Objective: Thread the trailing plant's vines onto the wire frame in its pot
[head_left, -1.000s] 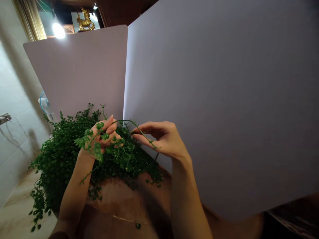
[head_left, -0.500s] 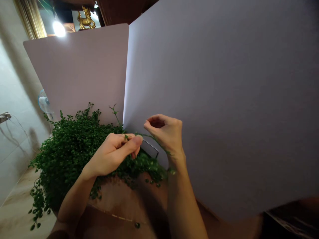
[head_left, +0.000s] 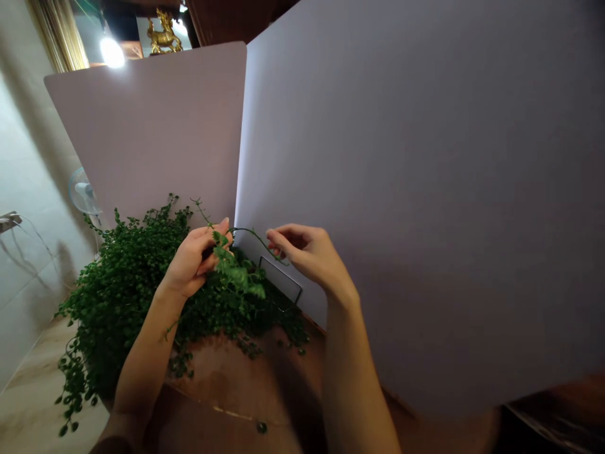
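Observation:
My left hand is closed on a thin green plant stem, pinched between thumb and fingers above the foliage. A leafy sprig hangs in front of its fingertips. From there the bare stem arches across to my right hand, whose fingers are curled around its far end; the exact grip is partly hidden. Under and behind my left hand spreads a bushy trailing plant with small round leaves. A thin dark wire frame stands beside the foliage, below my right hand.
Pale upright panels, one on the left and a larger one on the right, meet behind the plant. The brown wooden surface carries a small loose round leaf. A fan and a gold figurine are farther back.
My left hand has moved left and up, drawing away from my right hand. The leafy sprig has swung left, and the stem now arches between both hands. More of the wire frame shows.

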Demonstrator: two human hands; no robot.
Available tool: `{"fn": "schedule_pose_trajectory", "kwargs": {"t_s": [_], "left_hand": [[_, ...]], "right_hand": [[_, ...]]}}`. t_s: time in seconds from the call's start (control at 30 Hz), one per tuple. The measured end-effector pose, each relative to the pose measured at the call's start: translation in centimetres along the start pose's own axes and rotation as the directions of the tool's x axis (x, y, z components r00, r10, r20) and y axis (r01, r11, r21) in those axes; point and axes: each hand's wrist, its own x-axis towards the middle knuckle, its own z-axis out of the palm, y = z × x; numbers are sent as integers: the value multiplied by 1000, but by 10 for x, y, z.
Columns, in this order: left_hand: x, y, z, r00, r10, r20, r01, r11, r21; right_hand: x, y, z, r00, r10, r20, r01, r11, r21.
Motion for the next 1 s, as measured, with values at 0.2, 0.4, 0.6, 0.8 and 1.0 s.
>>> {"fn": "schedule_pose_trajectory", "kwargs": {"t_s": [0.2,0.4,0.6,0.8,1.0], "left_hand": [[-1,3,-3,996,-62,62,71,985,-157],[-3,7,-5,990,-112,83,132,941,-311],[-5,11,-1,991,-110,79,128,945,-302],[-6,11,0,993,-96,66,110,960,-257],[-10,10,1,993,0,119,14,993,-116]], "right_hand": [[-11,-25,-3,991,-101,92,73,961,268],[-16,-34,2,920,-240,310,136,937,321],[-15,-34,7,909,-178,378,164,984,69],[-15,-34,7,945,-183,271,180,983,39],[-14,-33,6,965,-209,159,205,978,42]]}}
